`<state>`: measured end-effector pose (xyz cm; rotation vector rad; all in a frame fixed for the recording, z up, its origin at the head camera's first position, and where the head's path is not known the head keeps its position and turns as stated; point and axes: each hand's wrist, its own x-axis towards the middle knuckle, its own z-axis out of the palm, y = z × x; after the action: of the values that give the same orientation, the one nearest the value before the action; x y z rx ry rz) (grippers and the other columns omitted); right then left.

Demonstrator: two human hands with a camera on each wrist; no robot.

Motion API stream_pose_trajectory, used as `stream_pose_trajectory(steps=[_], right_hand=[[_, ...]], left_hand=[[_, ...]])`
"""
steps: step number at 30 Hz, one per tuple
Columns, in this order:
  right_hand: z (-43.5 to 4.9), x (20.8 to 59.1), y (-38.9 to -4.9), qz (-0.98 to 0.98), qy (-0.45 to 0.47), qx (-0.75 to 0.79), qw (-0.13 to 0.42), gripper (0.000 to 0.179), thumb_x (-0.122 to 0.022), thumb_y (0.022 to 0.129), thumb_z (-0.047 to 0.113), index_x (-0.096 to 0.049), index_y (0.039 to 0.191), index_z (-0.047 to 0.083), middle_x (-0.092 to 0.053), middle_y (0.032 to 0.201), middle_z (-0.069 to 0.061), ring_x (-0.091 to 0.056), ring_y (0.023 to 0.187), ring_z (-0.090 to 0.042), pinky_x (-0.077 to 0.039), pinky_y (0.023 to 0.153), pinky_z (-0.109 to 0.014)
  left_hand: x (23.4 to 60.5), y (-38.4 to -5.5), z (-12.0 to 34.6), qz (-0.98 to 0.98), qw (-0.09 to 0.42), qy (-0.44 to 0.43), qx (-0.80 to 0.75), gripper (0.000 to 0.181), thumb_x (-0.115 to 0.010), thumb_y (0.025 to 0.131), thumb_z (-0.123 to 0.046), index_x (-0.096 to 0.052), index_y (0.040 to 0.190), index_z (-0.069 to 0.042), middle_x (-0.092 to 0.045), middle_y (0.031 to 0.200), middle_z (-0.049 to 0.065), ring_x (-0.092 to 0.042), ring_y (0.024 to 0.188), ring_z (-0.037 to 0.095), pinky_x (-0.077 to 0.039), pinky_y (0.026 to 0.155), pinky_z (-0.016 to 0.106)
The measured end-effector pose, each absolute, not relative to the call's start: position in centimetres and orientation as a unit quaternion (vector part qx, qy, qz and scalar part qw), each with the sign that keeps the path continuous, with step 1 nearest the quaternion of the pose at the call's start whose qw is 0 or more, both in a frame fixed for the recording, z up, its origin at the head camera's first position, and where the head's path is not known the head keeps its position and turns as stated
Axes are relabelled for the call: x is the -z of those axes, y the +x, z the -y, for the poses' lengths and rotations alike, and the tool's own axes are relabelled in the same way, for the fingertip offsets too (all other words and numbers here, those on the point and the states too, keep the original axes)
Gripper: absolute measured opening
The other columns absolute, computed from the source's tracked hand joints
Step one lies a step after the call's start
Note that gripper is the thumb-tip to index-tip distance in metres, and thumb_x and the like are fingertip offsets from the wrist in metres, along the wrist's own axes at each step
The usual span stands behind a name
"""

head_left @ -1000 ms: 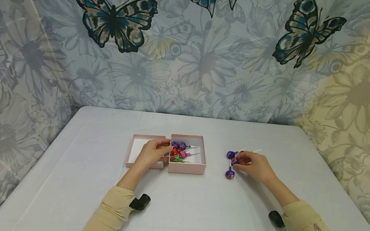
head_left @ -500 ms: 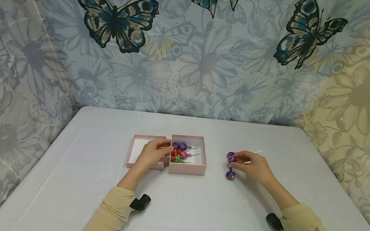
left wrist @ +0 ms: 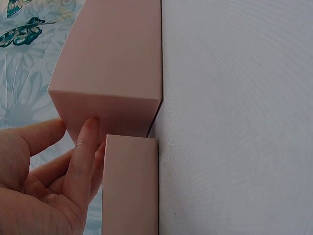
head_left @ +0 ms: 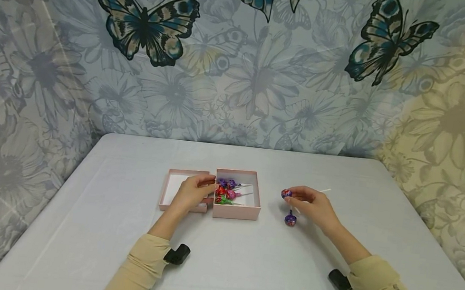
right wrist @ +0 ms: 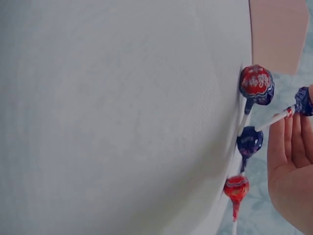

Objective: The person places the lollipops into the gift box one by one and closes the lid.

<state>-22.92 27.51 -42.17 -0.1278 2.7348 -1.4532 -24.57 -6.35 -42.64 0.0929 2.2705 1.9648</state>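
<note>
The right hand has its grip clamped on a blue-wrapped lollipop, pinched at the fingertips; the wrapped head projects beyond the fingers in the head view. In the right wrist view, its white stick points toward a dark blue lollipop; whether the two touch cannot be told. Beside that one lie a red-and-blue lollipop and a red lollipop, all three in a rough row on the white worktop.

The left hand has its grip apart, fingertips touching the outer left wall of an open pink box. Inside the box, wrapped lollipops in purple, red, pink and green lie along the left side, with white sticks directed right. Just left of the box, partly beneath the left hand, lies a shallower pink lid with a white interior. Beyond the worktop hangs a floral backdrop bearing blue-and-black butterflies.
</note>
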Motion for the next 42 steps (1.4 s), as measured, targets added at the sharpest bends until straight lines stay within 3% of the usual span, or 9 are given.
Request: stream_pose_trajectory(steps=[9, 18, 25, 28, 35, 42], right_hand=[[-26.5, 41.9, -23.2, -0.842, -0.022, 0.537, 0.029, 0.053, -0.072, 0.089, 0.037, -0.06, 0.128, 0.003, -0.064, 0.115, -0.01, -0.061, 0.098, -0.009, -0.053, 0.084, -0.018], [-24.4, 40.8, -23.7, -0.81, -0.034, 0.583, 0.041, 0.054, -0.074, 0.088, 0.034, -0.059, 0.129, 0.003, -0.063, 0.117, -0.006, -0.061, 0.101, -0.009, -0.054, 0.088, -0.023], [-22.0, 39.8, -24.1, -0.802, -0.032, 0.595, 0.053, 0.054, -0.076, 0.085, 0.037, -0.061, 0.128, 0.008, -0.063, 0.12, -0.007, -0.06, 0.108, -0.018, -0.05, 0.101, -0.04], [-20.9, 39.4, -24.3, -0.802, -0.034, 0.594, 0.053, 0.054, -0.076, 0.085, 0.039, -0.061, 0.128, 0.009, -0.062, 0.121, -0.007, -0.058, 0.112, -0.021, -0.047, 0.104, -0.042], [-18.6, 38.8, -24.7, -0.789, -0.071, 0.608, 0.053, 0.047, -0.075, 0.087, 0.034, -0.063, 0.125, 0.008, -0.065, 0.117, -0.007, -0.06, 0.109, -0.021, -0.05, 0.1, -0.038], [-17.2, 39.2, -24.8, -0.799, -0.108, 0.588, 0.07, 0.041, -0.074, 0.088, 0.033, -0.065, 0.122, 0.011, -0.067, 0.114, -0.005, -0.06, 0.106, -0.021, -0.051, 0.096, -0.046]], left_hand=[[42.4, -24.4, 6.3, -0.753, 0.072, 0.027, -0.654, 0.042, -0.065, 0.095, -0.01, -0.055, 0.133, 0.005, -0.06, 0.128, 0.02, -0.063, 0.111, 0.03, -0.061, 0.076, 0.032], [42.4, -24.5, 6.3, -0.756, 0.073, 0.028, -0.649, 0.042, -0.064, 0.095, -0.01, -0.055, 0.134, 0.004, -0.061, 0.127, 0.019, -0.063, 0.11, 0.03, -0.061, 0.075, 0.031], [42.4, -24.5, 6.3, -0.755, 0.075, 0.022, -0.651, 0.041, -0.064, 0.095, -0.01, -0.055, 0.134, 0.003, -0.061, 0.126, 0.018, -0.064, 0.109, 0.03, -0.061, 0.075, 0.031], [42.6, -24.6, 6.3, -0.754, 0.073, 0.026, -0.652, 0.042, -0.064, 0.095, -0.01, -0.055, 0.134, 0.004, -0.061, 0.126, 0.019, -0.064, 0.109, 0.03, -0.061, 0.075, 0.032], [42.8, -24.6, 6.5, -0.756, 0.072, 0.03, -0.65, 0.043, -0.065, 0.095, -0.01, -0.054, 0.134, 0.004, -0.061, 0.126, 0.019, -0.063, 0.109, 0.03, -0.061, 0.076, 0.032], [42.7, -24.7, 6.4, -0.758, 0.067, 0.033, -0.648, 0.042, -0.065, 0.095, -0.011, -0.056, 0.133, 0.004, -0.062, 0.126, 0.019, -0.063, 0.109, 0.03, -0.061, 0.076, 0.033]])
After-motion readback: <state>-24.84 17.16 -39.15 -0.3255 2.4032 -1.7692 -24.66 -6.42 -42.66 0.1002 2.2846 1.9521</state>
